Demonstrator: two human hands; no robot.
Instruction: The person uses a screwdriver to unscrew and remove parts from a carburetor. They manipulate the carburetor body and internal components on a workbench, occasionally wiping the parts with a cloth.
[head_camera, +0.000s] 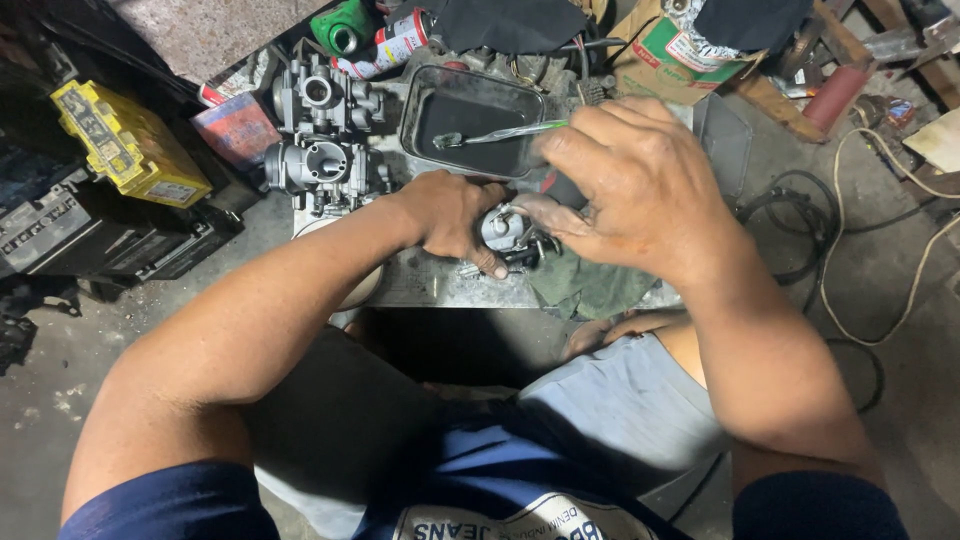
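right now both hands are on a small metal carburetor part (505, 235) at the near edge of a low metal work surface (420, 285). left hand (450, 215) is curled closed around the part's left side, knuckles up, thumb pressed down along the front. right hand (630, 185) is bunched over the top right of it, fingers closed around a dark tool handle (560, 190); the tip is hidden under the fingers, so cannot tell where it bites.

nearby:
- dark rectangular tray (470, 120) just behind the hands, with a thin clear-handled tool (500, 133) lying across it
- two larger carburetor bodies (325, 140) to the left, one behind the other
- green rag (585, 285) under and right of the part
- yellow box (125, 140) far left, spray can (395, 45) at the back
- loose cables (880, 230) on the floor, right

risks, as judged:
- part sits close to the table edge; a slip of the left grip could send it, or a small screw or jet, onto the cluttered floor where it would be hard to find.
- tool pressed with tip unseen: if it cams out it may gouge soft metal or jab the left thumb in front.
- rag folds could swallow tiny pieces.
- a right elbow swing could knock the tray behind.
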